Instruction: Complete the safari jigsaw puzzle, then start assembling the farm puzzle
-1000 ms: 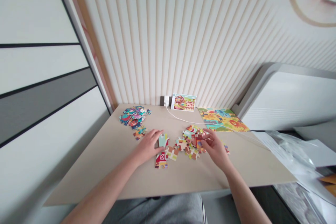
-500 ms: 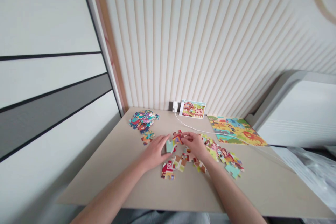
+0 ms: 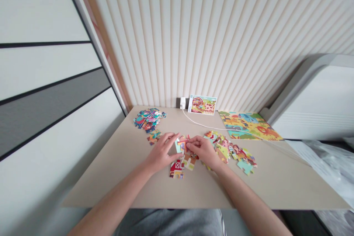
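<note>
Head view, nearest first. Clock centred on the pinch between my hands, 12 toward the wall.

My grey trousers [image 3: 168, 225] showed at 6, below the edge of a beige desk [image 3: 110, 188]. My right hand [image 3: 203, 150] was narrow, thumb and fingers pinching a small red-and-yellow jigsaw piece [image 3: 183, 143], which sat at clock centre, right between my hands. Could not tell if it was lifted or on the desk. My left hand [image 3: 162, 151] was part open, fingers spread, tips at or just beside a mint jigsaw piece [image 3: 178, 146] at 9; contact unclear from this angle.

Just below, at 6: a red barn piece [image 3: 176, 169] beside a cream piece [image 3: 190, 162], touching. At 3, a loose heap of jigsaw pieces [image 3: 229, 151] lay just past my right hand, with a mint piece [image 3: 245, 167] at its far end. At 10, a small cluster of pieces [image 3: 153, 137] lay just short of a bigger pile of pieces [image 3: 149, 120].

Far edge: a farm picture card [image 3: 202, 104] at 12 against a ribbed wall panel [image 3: 166, 44], a white plug [image 3: 182, 103] next to it with a white cable [image 3: 200, 121] running across the desk. A jungle picture sheet [image 3: 249, 126] lay flat at 2. Crumpled plastic sheeting [image 3: 326, 162] sat off the desk at 3.
</note>
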`<act>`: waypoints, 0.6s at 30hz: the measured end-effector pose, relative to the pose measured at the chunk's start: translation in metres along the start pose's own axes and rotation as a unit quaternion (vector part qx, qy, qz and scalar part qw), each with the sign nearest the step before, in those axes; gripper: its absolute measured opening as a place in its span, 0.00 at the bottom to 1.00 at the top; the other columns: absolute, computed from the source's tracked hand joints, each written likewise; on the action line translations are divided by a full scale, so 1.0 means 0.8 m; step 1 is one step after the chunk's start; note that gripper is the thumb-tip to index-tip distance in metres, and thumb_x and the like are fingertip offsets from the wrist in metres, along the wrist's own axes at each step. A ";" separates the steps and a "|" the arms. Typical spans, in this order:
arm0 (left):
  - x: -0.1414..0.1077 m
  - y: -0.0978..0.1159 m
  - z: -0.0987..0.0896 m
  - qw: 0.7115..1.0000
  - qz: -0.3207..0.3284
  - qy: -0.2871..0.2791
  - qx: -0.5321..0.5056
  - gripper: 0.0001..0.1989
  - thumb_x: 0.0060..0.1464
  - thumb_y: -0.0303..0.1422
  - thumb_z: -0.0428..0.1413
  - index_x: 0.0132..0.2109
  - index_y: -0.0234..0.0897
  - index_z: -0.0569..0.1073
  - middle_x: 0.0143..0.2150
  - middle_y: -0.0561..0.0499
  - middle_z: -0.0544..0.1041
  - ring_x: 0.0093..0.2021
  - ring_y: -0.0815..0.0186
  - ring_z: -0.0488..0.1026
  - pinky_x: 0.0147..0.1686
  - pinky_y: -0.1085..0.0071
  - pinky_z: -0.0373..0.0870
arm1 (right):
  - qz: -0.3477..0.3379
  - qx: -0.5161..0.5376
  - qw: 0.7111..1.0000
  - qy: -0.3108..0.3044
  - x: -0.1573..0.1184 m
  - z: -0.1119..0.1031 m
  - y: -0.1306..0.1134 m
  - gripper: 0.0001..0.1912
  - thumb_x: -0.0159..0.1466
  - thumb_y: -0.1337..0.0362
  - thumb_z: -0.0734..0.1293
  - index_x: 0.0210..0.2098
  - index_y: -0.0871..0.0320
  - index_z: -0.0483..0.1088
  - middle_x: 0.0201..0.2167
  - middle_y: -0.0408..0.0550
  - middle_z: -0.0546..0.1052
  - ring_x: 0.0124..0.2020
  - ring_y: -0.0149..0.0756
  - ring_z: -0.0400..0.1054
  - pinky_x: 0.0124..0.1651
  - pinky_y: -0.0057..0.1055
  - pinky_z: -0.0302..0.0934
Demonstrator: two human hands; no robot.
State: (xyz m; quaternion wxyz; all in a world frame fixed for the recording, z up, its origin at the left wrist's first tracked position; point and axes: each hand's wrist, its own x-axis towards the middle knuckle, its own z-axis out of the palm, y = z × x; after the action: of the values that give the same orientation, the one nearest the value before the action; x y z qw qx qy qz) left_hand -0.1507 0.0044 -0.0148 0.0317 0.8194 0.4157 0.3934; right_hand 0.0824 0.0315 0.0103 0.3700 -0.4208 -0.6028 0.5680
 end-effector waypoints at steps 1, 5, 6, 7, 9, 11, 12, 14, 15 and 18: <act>0.000 0.001 -0.001 1.000 0.007 0.003 0.000 0.39 0.61 0.44 0.64 0.73 0.45 0.59 0.58 0.41 0.70 0.59 0.52 0.72 0.61 0.56 0.71 | 0.005 0.012 1.000 -0.008 -0.001 0.001 0.000 0.22 0.59 0.46 0.75 0.38 0.58 0.72 0.28 0.45 0.82 0.28 0.34 0.74 0.32 0.29 0.63; 0.001 0.003 -0.002 1.000 0.016 0.005 -0.001 0.38 0.62 0.43 0.63 0.73 0.45 0.58 0.58 0.41 0.71 0.59 0.52 0.71 0.61 0.56 0.71 | 0.013 0.042 0.998 -0.040 -0.004 0.002 0.001 0.32 0.60 0.47 0.75 0.57 0.56 0.66 0.29 0.43 0.83 0.29 0.36 0.77 0.33 0.31 0.67; 0.001 0.003 -0.002 1.000 0.015 0.003 -0.001 0.37 0.62 0.43 0.63 0.73 0.45 0.59 0.58 0.41 0.71 0.60 0.52 0.71 0.61 0.56 0.71 | 0.009 0.040 0.998 -0.045 -0.005 0.001 0.001 0.35 0.61 0.47 0.74 0.61 0.55 0.64 0.29 0.43 0.83 0.29 0.37 0.77 0.34 0.31 0.68; 0.001 0.002 -0.002 1.000 0.012 0.002 -0.001 0.37 0.62 0.43 0.63 0.73 0.45 0.59 0.58 0.41 0.70 0.60 0.52 0.71 0.61 0.56 0.71 | 0.004 0.034 0.998 -0.048 -0.005 0.001 0.001 0.35 0.62 0.47 0.73 0.62 0.55 0.63 0.28 0.42 0.82 0.29 0.37 0.78 0.34 0.31 0.68; 0.002 0.002 -0.002 1.000 0.006 0.002 -0.001 0.36 0.63 0.42 0.62 0.73 0.46 0.60 0.58 0.41 0.70 0.61 0.53 0.71 0.62 0.57 0.70 | -0.004 0.020 0.999 -0.047 -0.006 0.001 0.001 0.32 0.63 0.46 0.72 0.60 0.55 0.66 0.27 0.42 0.81 0.30 0.38 0.78 0.34 0.32 0.69; 0.002 0.001 -0.001 1.000 -0.001 0.005 -0.001 0.35 0.63 0.42 0.61 0.72 0.46 0.60 0.59 0.41 0.70 0.61 0.53 0.71 0.62 0.56 0.70 | -0.006 0.010 0.999 -0.037 -0.005 0.002 0.002 0.29 0.64 0.45 0.71 0.57 0.55 0.68 0.27 0.42 0.81 0.31 0.39 0.79 0.34 0.32 0.70; 0.003 0.001 -0.001 1.000 -0.003 0.006 -0.002 0.34 0.64 0.42 0.61 0.72 0.46 0.60 0.59 0.41 0.70 0.61 0.53 0.70 0.62 0.56 0.70 | -0.005 0.007 1.000 -0.029 -0.005 0.002 0.003 0.28 0.64 0.44 0.70 0.55 0.55 0.69 0.27 0.42 0.80 0.31 0.39 0.79 0.34 0.32 0.70; 0.004 0.001 -0.001 1.000 -0.007 0.005 -0.002 0.34 0.64 0.42 0.61 0.72 0.46 0.59 0.59 0.41 0.69 0.61 0.53 0.70 0.62 0.56 0.70 | -0.003 0.003 1.000 -0.009 -0.004 0.002 0.005 0.26 0.64 0.43 0.70 0.52 0.55 0.70 0.27 0.42 0.80 0.30 0.38 0.78 0.30 0.29 0.68; 0.004 0.001 -0.001 1.000 -0.010 0.004 -0.003 0.34 0.64 0.42 0.60 0.73 0.46 0.59 0.59 0.41 0.69 0.61 0.53 0.70 0.62 0.55 0.70 | -0.004 0.003 1.000 0.001 -0.003 0.001 0.006 0.25 0.64 0.43 0.70 0.49 0.55 0.71 0.27 0.42 0.80 0.29 0.38 0.77 0.29 0.28 0.66; 0.003 0.000 0.000 1.000 -0.016 0.000 -0.004 0.34 0.65 0.43 0.60 0.72 0.47 0.59 0.59 0.41 0.69 0.61 0.52 0.70 0.62 0.54 0.70 | -0.017 -0.005 0.999 0.026 -0.001 -0.002 0.007 0.23 0.64 0.43 0.70 0.43 0.56 0.72 0.27 0.44 0.80 0.26 0.35 0.75 0.27 0.27 0.63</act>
State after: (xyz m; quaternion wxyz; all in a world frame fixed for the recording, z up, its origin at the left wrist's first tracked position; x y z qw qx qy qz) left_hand -0.1503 0.0064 -0.0130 0.0414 0.8124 0.4269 0.3950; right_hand 0.0846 0.0316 0.0050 0.3933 -0.4269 -0.6030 0.5472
